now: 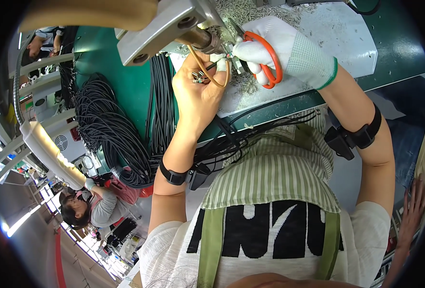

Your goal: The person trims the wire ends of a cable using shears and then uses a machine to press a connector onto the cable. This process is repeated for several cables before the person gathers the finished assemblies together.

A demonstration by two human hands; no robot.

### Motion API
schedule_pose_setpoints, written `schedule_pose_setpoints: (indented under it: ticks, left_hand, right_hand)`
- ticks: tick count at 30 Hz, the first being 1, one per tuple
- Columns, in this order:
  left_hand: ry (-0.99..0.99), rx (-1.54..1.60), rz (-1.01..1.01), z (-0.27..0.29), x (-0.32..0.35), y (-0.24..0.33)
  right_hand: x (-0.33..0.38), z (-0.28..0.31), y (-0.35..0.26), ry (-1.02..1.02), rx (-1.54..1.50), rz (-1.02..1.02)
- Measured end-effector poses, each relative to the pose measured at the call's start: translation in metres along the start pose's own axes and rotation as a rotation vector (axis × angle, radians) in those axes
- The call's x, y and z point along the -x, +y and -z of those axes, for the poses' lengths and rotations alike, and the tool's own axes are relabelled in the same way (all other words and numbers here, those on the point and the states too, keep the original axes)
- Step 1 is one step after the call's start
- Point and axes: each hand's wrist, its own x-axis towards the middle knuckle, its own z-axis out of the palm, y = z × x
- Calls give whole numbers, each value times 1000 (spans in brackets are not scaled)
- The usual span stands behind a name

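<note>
My left hand [193, 98], bare at the back with pale covers on some fingertips, is closed around black cables whose metal-tipped wire ends [199, 77] stick out beside the fingers. My right hand [279, 36], in a white knit glove with a green hem, carries red-handled scissors [278, 72], the loops hooked about its fingers. Its thumb and forefinger pinch close to the left fingertips, at a thin wire end below the metal press head [162, 33]. The press partly hides this spot. A curved tan tube [228, 77] passes in front of the left fingers.
Small metal terminals [275, 13] lie scattered over a white board [354, 41] on the green table [126, 53]. Black cable bundles [104, 125] lie at the left, and more cables [231, 134] hang along the near edge. A lit lamp [54, 153] and a co-worker [97, 209] are further left.
</note>
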Motion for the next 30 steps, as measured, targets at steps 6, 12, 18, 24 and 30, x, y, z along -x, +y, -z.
schedule_pose_setpoints:
  ticks: [6, 12, 18, 24, 30]
  left_hand:
    - [-30, 81, 29, 2, -1, 2]
    - [-86, 131, 123, 4, -4, 11]
    - [-113, 101, 68, 6, -2, 10]
    - [-112, 133, 12, 5, 1, 15]
    - [-70, 32, 97, 6, 2, 13]
  right_hand:
    - [-1, 0, 0, -13, -16, -29]
    - [-3, 0, 2, 3, -39, -79]
    - [-6, 5, 11, -66, -42, 9]
    - [-10, 11, 23, -164, 256, 317]
    - [-5, 5, 14, -115, 19, 188]
